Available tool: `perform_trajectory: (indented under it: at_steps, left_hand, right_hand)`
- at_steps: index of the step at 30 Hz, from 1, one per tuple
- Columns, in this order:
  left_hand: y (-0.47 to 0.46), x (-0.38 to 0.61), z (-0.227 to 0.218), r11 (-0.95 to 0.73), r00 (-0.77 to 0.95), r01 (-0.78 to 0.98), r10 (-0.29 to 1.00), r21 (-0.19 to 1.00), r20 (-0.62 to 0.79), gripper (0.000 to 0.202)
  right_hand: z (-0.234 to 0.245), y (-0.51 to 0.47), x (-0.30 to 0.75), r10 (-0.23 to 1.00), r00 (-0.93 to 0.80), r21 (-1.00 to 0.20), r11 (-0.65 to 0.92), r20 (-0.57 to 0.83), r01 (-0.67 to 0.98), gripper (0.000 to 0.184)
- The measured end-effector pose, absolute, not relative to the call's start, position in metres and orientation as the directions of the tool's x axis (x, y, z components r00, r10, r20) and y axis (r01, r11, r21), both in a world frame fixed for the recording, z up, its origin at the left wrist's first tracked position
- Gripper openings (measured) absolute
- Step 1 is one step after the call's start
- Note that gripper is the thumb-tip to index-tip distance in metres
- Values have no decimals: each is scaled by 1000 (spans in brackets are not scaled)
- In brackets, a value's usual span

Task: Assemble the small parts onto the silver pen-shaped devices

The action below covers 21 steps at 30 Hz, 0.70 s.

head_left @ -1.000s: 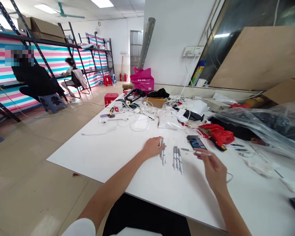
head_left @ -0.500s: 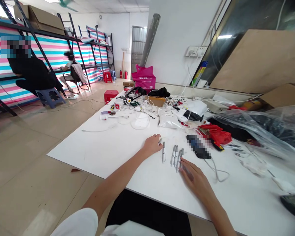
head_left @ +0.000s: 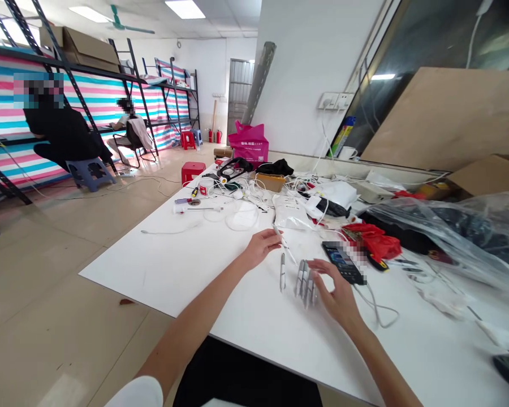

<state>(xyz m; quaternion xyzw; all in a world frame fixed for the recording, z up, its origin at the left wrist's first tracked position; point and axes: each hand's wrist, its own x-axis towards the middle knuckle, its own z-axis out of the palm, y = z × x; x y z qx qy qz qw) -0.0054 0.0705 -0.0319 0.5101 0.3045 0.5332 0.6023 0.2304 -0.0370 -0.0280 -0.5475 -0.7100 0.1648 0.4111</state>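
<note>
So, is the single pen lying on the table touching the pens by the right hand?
Apart: the head view shows white table between the single pen and grouped pens.

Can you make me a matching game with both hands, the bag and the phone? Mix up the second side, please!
1. Left hand
2. Bag
3. Right hand
4. Phone

A. Bright pink
B. At the grouped pens
C. Black, lying flat
D. Holding one pen

Right pairs: 1-D, 2-A, 3-B, 4-C.
</note>
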Motion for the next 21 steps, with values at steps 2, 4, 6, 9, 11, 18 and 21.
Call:
perform_trajectory:
  at_steps: [2, 4, 6, 9, 11, 18, 21]
  left_hand:
    - [67, -4, -31, -73, 269, -400, 944, 913, 193, 46]
    - [64, -2, -34, -64, 278, -433, 939, 899, 201, 45]
    - [63, -1, -38, -32, 264, -483, 948, 875, 180, 49]
    - [65, 0, -46, 55, 202, -517, 978, 854, 59, 45]
    - [67, 0, -50, 75, 156, -524, 988, 848, 9, 39]
    - [70, -3, -54, 62, 123, -495, 992, 866, -1, 35]
    - [70, -4, -53, 50, 124, -474, 992, 879, 11, 35]
  right_hand:
    - [-18, -11, 211, 917, -144, -714, 382, 372, 586, 55]
    - [-15, 12, 195, 908, -270, -703, 420, 321, 574, 51]
    - [-20, 27, 187, 897, -226, -677, 436, 379, 593, 50]
    - [-33, 36, 197, 894, -28, -690, 365, 448, 625, 55]
    - [-40, 35, 211, 878, 113, -716, 299, 466, 630, 58]
    - [-40, 34, 234, 804, 382, -800, 183, 456, 571, 60]
    - [-39, 35, 230, 807, 382, -812, 192, 451, 551, 60]
